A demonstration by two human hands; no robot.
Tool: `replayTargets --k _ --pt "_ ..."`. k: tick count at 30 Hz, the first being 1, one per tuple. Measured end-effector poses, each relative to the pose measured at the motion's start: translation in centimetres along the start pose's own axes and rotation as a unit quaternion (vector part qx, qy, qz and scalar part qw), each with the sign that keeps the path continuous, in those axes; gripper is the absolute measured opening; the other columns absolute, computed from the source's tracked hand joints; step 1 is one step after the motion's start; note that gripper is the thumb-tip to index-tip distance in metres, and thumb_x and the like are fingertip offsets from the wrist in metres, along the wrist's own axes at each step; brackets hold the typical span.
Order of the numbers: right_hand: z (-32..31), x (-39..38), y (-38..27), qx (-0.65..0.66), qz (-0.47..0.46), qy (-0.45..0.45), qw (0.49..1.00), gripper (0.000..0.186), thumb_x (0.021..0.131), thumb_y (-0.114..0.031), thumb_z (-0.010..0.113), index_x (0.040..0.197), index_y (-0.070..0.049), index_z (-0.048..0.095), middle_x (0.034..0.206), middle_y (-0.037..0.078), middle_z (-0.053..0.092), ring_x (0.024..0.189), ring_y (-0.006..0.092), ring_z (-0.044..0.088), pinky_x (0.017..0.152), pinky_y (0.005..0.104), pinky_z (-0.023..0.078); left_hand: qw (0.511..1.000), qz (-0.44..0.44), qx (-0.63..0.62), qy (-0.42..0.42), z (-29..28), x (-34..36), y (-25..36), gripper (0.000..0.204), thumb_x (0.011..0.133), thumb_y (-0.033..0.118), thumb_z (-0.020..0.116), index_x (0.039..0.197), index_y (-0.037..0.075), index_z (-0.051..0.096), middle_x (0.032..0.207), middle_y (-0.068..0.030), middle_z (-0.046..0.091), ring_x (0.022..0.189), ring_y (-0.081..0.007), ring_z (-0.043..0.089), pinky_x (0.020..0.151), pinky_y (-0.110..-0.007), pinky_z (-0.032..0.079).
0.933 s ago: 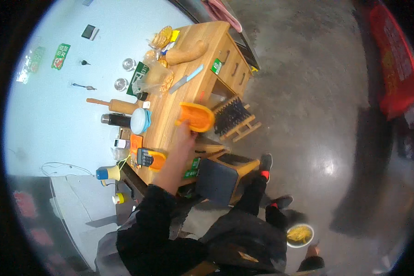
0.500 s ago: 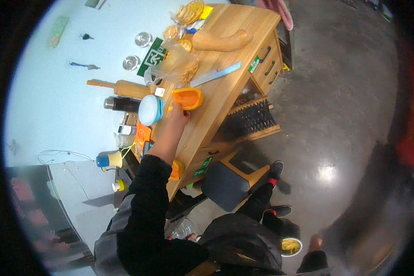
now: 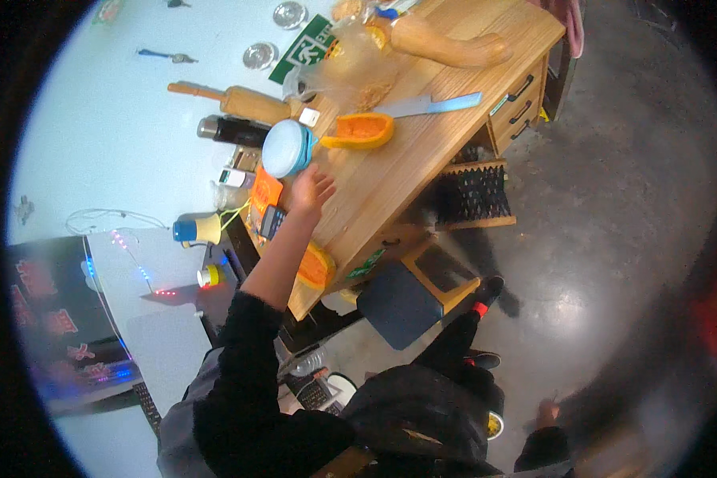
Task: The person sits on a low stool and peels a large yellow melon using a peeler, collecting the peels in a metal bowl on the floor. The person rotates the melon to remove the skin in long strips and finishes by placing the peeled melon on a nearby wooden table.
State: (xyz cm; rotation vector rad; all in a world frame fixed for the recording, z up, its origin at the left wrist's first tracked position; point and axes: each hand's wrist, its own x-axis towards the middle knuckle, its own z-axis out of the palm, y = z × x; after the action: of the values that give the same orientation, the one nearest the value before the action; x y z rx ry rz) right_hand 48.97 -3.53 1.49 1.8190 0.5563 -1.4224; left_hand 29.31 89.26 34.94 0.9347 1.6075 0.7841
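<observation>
My left hand is over the wooden table, fingers stretched apart, with nothing in it. Just beyond it sits a round container with a pale lid and light-blue side. A hollowed orange squash half lies cut side up farther along the table. Beside that half is a knife with a pale blue handle. Another cut squash piece rests at the near table edge, partly behind my left forearm. At the lower right, my right hand is small and blurred near a white bowl of yellow pieces; its fingers are unclear.
On the table are a long whole squash, a clear plastic bag, a black flask and a calculator. A rolling pin lies by the wall. Below stands a dark-topped stool beside an open drawer.
My left hand has let go of the squash half and drawn back toward me, its fingers spreading. The view has shifted, so the table sits farther right and higher.
</observation>
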Motion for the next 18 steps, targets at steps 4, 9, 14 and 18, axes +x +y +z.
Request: replayTargets --k 4,9,14,18 --pt "0.3 3.0 -0.4 0.378 0.170 0.050 0.909 0.047 0.098 -0.041 0.066 0.113 0.002 0.077 0.111 0.023 0.078 0.097 0.0374 0.077 0.085 0.0511 0.063 0.962 0.197 0.173 0.081 -10.1 -6.3 -1.9 0.056 0.096 0.024 0.073 0.142 0.000 0.053 0.123 -0.0150 0.064 0.104 -0.0312 0.068 0.092 -0.040 0.057" --pt "-1.0 3.8 -2.0 0.462 0.242 0.010 0.853 0.052 0.100 -0.044 0.063 0.113 0.005 0.074 0.111 0.024 0.077 0.096 0.0383 0.076 0.085 0.0504 0.063 0.868 0.171 0.368 0.287 -18.2 -10.6 -8.7 0.077 0.083 0.029 0.087 0.142 -0.005 0.051 0.123 -0.0198 0.063 0.109 -0.0312 0.065 0.096 -0.041 0.054" --pt "-1.6 2.6 -1.9 0.419 0.203 0.085 0.881 0.048 0.101 -0.042 0.063 0.111 0.003 0.075 0.107 0.023 0.077 0.092 0.0372 0.076 0.083 0.0494 0.062 0.983 -0.099 0.015 0.153 -19.3 -10.2 -14.4 0.062 0.096 0.031 0.077 0.145 0.005 0.051 0.137 -0.0166 0.062 0.122 -0.0328 0.064 0.100 -0.047 0.056" --pt "0.1 1.9 -0.4 0.440 0.197 0.107 0.870 0.051 0.100 -0.045 0.064 0.112 0.004 0.075 0.105 0.021 0.076 0.091 0.0339 0.074 0.083 0.0471 0.060 0.981 -0.179 -0.021 0.077 -17.7 -9.5 -14.7 0.048 0.104 0.028 0.066 0.147 0.013 0.052 0.141 -0.0112 0.063 0.128 -0.0318 0.063 0.102 -0.054 0.057"
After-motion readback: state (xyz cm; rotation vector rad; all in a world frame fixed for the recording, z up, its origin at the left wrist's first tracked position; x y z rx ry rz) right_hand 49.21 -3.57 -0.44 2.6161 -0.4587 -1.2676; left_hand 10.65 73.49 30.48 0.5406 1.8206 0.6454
